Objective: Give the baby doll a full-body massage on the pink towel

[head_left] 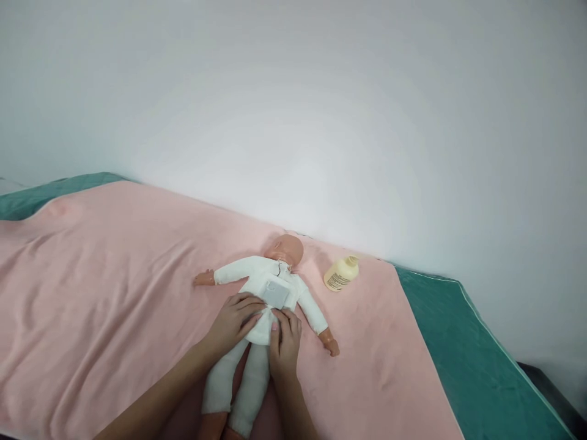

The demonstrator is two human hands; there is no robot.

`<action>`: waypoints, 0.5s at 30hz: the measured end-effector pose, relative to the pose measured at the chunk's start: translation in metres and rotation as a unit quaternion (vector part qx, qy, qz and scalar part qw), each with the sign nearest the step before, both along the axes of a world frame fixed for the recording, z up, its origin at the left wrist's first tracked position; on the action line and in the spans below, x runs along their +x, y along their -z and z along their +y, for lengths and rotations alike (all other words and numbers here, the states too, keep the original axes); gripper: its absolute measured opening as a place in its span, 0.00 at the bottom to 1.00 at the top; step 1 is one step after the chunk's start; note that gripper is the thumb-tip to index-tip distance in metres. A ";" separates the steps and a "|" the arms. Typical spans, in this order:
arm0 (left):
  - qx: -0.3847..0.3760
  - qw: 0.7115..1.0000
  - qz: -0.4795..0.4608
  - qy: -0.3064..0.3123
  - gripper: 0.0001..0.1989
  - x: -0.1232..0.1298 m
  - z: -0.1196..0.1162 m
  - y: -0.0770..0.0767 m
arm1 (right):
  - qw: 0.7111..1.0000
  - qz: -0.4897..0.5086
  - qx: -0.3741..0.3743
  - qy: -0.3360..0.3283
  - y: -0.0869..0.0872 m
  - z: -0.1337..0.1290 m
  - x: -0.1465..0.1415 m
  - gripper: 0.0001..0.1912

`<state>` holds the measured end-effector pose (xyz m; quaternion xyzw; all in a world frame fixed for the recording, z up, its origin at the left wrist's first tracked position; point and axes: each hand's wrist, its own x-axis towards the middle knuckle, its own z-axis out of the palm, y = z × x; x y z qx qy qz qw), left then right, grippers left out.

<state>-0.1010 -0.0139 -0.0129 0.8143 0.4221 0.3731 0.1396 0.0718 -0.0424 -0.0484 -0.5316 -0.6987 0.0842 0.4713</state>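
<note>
A doll (260, 333) with a white cloth body lies on the pink blanket, its head toward the wall and its arms spread. On its torso is a grey rectangular panel (276, 294). My left hand (237, 319) rests on the left side of the torso just below the panel, fingers bent over the white cloth. On the right side, my right hand (286, 342) has its fingers pressed together on the same cloth. The cloth is gathered into folds between both hands. A pale yellow bottle (341, 274) stands tilted to the right of the doll's head.
The wrinkled pink blanket (151, 275) lies over a green sheet (454, 342), which shows at the far left and at the right. Behind the bed rises a plain pale wall (293, 110). A dark edge shows at the lower right.
</note>
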 end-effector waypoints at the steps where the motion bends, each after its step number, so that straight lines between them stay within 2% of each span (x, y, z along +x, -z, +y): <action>1: -0.011 1.000 0.005 0.003 0.13 0.000 0.001 -0.002 | 1.000 -0.002 -0.007 0.000 -0.002 0.000 0.000 0.16; 5: -0.028 0.999 0.014 0.025 0.12 -0.003 0.006 -0.008 | 1.000 0.008 -0.023 -0.002 -0.009 0.001 -0.001 0.16; 8: -0.016 0.998 0.004 0.057 0.13 -0.006 0.016 -0.017 | 0.998 0.059 -0.029 -0.002 -0.017 0.005 0.002 0.17; 11: 0.004 0.998 -0.012 0.064 0.14 -0.006 0.029 -0.030 | 0.992 0.121 -0.014 0.017 -0.030 0.016 0.005 0.18; 15: 0.038 0.997 -0.026 0.066 0.14 0.005 0.047 -0.046 | 0.993 0.110 -0.006 0.036 -0.045 0.040 0.004 0.17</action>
